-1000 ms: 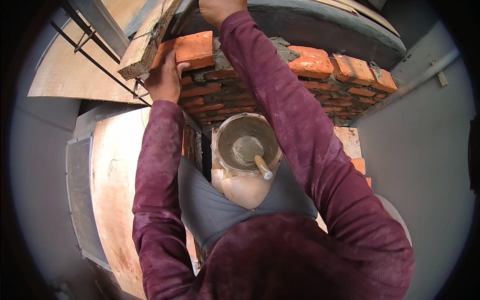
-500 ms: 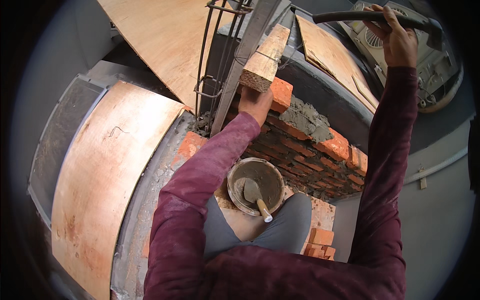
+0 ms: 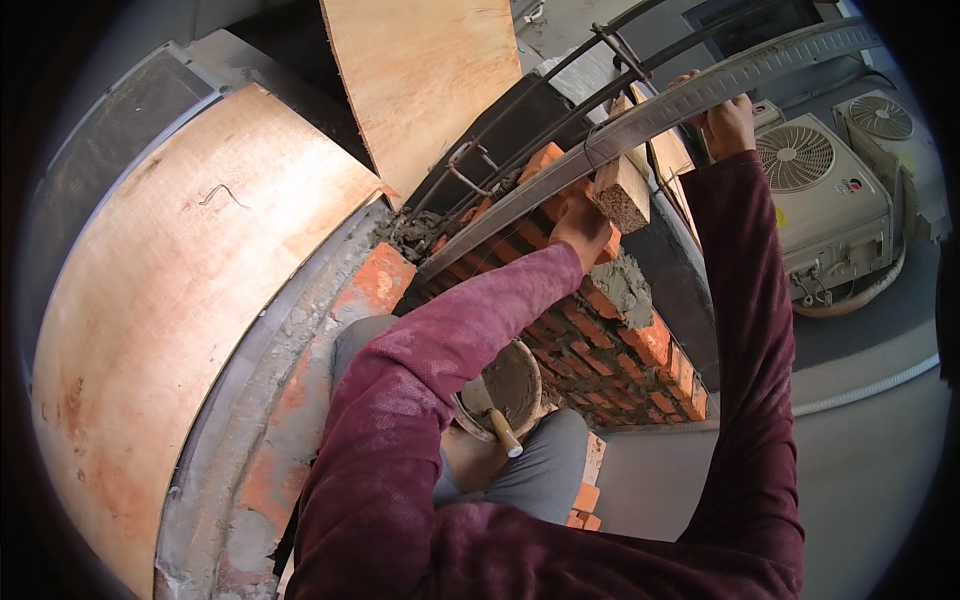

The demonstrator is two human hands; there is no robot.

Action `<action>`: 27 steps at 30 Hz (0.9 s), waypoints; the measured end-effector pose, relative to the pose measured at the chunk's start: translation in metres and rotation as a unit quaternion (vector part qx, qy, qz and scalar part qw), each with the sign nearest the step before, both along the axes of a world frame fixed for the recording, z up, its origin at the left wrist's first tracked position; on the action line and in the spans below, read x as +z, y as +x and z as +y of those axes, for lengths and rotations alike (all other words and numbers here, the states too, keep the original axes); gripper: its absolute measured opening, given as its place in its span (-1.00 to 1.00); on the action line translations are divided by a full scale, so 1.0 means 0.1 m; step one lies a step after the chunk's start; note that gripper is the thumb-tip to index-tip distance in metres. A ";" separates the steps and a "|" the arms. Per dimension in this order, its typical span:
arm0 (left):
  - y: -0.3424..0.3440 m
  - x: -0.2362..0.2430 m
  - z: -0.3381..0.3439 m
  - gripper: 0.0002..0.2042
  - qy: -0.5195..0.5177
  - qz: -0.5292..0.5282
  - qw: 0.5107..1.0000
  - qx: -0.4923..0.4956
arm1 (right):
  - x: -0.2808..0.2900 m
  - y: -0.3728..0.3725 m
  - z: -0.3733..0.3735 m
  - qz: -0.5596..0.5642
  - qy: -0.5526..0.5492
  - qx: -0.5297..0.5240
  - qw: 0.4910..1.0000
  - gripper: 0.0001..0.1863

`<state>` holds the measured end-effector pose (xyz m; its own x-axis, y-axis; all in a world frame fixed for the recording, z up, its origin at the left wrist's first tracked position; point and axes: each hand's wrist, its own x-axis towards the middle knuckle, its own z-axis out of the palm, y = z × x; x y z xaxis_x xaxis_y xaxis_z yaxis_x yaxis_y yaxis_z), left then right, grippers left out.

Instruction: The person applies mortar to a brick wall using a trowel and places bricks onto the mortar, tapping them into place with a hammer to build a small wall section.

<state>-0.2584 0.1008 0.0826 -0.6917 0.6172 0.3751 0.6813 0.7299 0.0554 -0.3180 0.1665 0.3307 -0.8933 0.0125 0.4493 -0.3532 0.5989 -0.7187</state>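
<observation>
My left hand (image 3: pixel 584 228) is closed against the top of the brick wall (image 3: pixel 610 350), right beside an orange brick (image 3: pixel 606 248) and the sawn end of a wooden block (image 3: pixel 622 192). Its fingertips are hidden, so what it grips is unclear. A wire loops around the block and a long grey metal channel (image 3: pixel 560 170) that slants across the wall. Further right, my right hand (image 3: pixel 728 125) is raised behind that channel with its fingers curled. Whatever it holds is covered by the metal. Wet mortar (image 3: pixel 625 290) lies on the wall top beyond the brick.
Between my knees stands a mortar bucket (image 3: pixel 530 365) with a wooden-handled trowel (image 3: pixel 505 432). Plywood sheets (image 3: pixel 200 300) lie at left and far. Steel rebar (image 3: pixel 520 150) rises by the channel. Air-conditioner units (image 3: pixel 825 190) are at right; loose bricks (image 3: pixel 584 505) sit low.
The view has shifted, and the channel now slants further right. My right hand, which held up a black-handled hammer, is now behind the channel; the hammer cannot be made out. My left hand stays by the block.
</observation>
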 end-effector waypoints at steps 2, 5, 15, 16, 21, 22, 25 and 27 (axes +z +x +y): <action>-0.01 -0.01 0.01 -0.70 0.043 -0.014 0.999 -0.006 | -0.01 -0.07 0.12 -0.011 0.007 0.019 1.000 -0.73; -0.03 -0.08 0.03 -0.72 0.081 0.019 0.997 0.001 | -0.03 -0.13 0.15 -0.006 0.006 0.045 0.999 -0.78; -0.10 -0.11 0.09 -0.64 0.123 -0.033 0.992 -0.025 | -0.22 -0.36 0.37 -0.063 -0.056 0.182 0.980 -0.82; -0.11 -0.13 0.07 -0.62 0.113 -0.045 0.992 -0.027 | -0.20 -0.35 0.33 -0.059 -0.047 0.189 0.979 -0.81; -0.17 -0.19 0.12 -0.55 0.102 -0.050 0.993 -0.024 | -0.27 -0.32 0.28 -0.048 0.002 0.168 0.985 -0.75; -0.14 -0.18 0.08 -0.55 0.108 -0.042 0.993 -0.022 | -0.34 -0.33 0.28 -0.056 0.004 0.168 0.984 -0.74; -0.06 -0.08 -0.03 -0.56 0.071 -0.066 0.995 -0.020 | -0.21 -0.21 0.33 -0.062 -0.026 0.169 0.983 -0.82; -0.02 0.02 -0.06 -0.57 0.021 -0.119 0.992 -0.021 | -0.23 -0.24 0.41 -0.066 -0.018 0.139 0.988 -0.82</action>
